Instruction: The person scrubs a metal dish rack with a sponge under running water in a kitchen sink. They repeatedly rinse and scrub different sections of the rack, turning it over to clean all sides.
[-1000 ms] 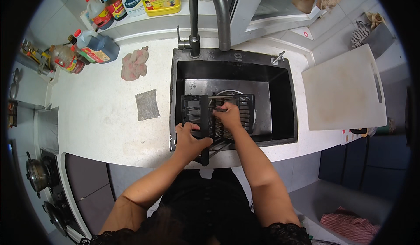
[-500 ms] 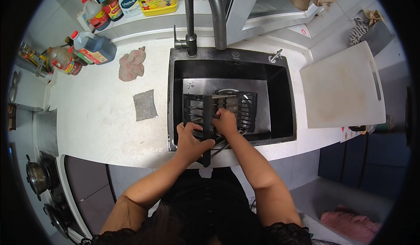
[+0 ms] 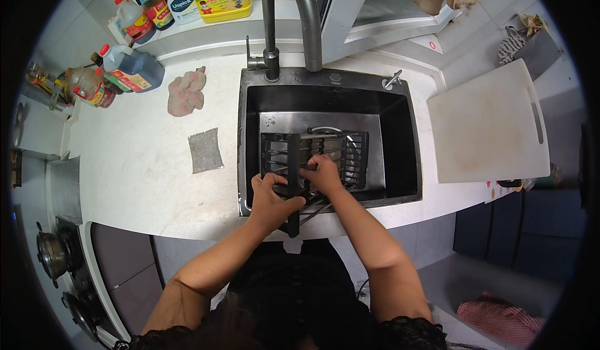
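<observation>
A black drain rack (image 3: 294, 156) with thin metal rods stands tilted in the dark sink (image 3: 406, 109), its near end sticking out over the front rim. My left hand (image 3: 270, 207) grips the rack's upright black end bar, thumb on the near side and fingers round the left. Inside the rack, my right hand (image 3: 326, 176) has its fingers bent and pressed together against the inner face of that bar. Whatever its fingertips pinch is hidden. A pale round rim shows behind the rods at the sink bottom.
The faucet (image 3: 312, 31) arches over the sink's back edge. On the left counter lie a pinkish rag (image 3: 187, 92) and a grey mesh scouring cloth (image 3: 205, 151); bottles (image 3: 134, 69) stand behind. A white cutting board (image 3: 490, 128) leans at right. Pots (image 3: 53, 253) sit far left.
My right hand's fingertips have shifted slightly left and down, closer to the end bar. The rack has turned a little; my left hand keeps its grip.
</observation>
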A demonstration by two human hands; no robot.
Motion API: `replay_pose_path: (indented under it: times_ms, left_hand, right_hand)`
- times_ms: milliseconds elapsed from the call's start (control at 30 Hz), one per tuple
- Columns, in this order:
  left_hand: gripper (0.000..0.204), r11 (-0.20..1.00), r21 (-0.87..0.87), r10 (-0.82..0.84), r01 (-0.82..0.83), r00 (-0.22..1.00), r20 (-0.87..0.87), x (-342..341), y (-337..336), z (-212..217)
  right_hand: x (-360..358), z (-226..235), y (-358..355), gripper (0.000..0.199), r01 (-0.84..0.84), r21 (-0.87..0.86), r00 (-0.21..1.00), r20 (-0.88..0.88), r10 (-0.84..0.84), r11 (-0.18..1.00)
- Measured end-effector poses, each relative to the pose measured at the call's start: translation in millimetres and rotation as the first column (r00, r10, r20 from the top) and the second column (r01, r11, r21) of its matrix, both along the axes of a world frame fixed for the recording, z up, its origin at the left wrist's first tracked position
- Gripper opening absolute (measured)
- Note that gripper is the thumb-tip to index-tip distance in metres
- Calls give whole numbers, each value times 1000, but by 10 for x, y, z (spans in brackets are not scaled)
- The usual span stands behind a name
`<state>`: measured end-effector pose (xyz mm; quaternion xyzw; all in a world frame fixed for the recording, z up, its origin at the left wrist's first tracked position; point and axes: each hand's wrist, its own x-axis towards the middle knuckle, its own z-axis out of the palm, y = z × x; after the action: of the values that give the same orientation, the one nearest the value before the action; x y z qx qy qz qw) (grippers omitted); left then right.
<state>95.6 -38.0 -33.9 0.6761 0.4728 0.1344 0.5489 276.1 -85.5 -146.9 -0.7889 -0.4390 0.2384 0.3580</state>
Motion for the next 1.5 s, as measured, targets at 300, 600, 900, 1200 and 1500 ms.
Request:
replay_pose_path:
  times_ms: [300, 600, 900, 1200, 1500]
  left_hand:
    - [49, 997, -65, 43, -43, 999, -3, -34, 74, -26]
    - [49, 990, -135, 37, -34, 999, 20, 54, 84, 143]
    - [49, 972, -218, 98, -86, 994, 46, -42, 98, 10]
    - [50, 986, -149, 91, -79, 993, 76, -187, 145, -232]
    - [41, 922, -361, 234, -142, 946, 224, -339, 206, -180]
  right_hand:
    - [341, 127, -73, 15, 215, -179, 559, -783, -271, 960]
    - [156, -65, 175, 22, 234, -65, 906, -347, -242, 970]
    - [231, 32, 124, 21, 9, 22, 995, -100, -7, 1000]
    - [163, 125, 86, 18, 108, 17, 982, -157, -104, 994]
    - [401, -210, -179, 24, 368, -175, 930, 66, -362, 913]
